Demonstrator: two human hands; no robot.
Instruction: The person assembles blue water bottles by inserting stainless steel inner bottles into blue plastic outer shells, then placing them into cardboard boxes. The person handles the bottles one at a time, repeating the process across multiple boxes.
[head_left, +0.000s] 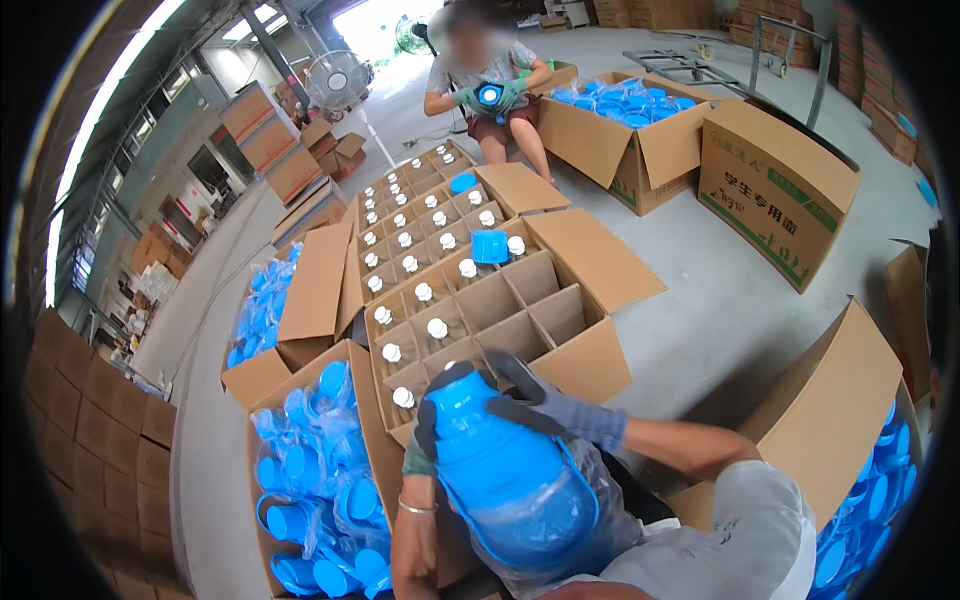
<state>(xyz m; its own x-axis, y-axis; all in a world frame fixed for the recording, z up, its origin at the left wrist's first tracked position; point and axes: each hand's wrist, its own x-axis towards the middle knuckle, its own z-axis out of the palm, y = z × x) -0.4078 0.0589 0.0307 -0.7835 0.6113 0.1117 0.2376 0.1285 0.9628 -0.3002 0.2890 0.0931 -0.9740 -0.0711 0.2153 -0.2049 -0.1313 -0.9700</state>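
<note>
A large blue thermos flask with a blue carrying handle leans in front of me, its lower part in a clear plastic bag. My left hand, in a dark and green work glove, grips its upper left side. My right hand, also gloved, is closed over its upper right side; some fingertips are hidden. Just beyond the flask, a divided carton holds several white-capped clear bottles in its cells. On its far dividers sits a blue cup-shaped part.
To the left, an open carton holds bagged blue parts. Another open carton flanks my right. A co-worker sits at the far end, holding a blue part. A closed carton, a fan and a trolley stand farther back.
</note>
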